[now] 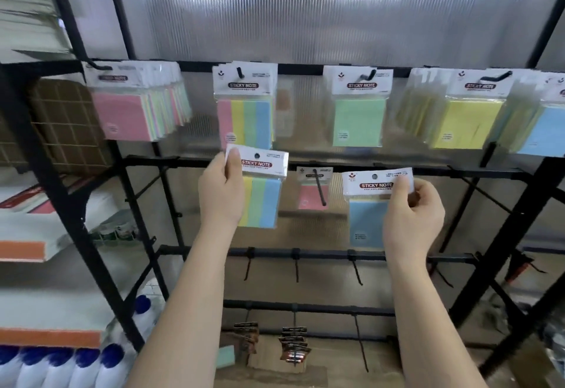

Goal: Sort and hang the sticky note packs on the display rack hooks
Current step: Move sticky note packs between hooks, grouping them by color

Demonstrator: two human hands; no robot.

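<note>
My left hand grips a striped multicolour sticky note pack by its white header, just below the hanging multicolour pack on the top row. A blue sticky note pack is pinched at its header by my right hand, held in front of the second rail. A small pink pack hangs on a second-row hook between my hands. On the top rail hang pink-fronted packs, a green pack, yellow packs and blue packs.
Bare black hooks stick out from the third rail, and dark packets hang on the lowest one. A shelf unit at left holds boxes and white bottles with blue caps. Corrugated translucent panel backs the rack.
</note>
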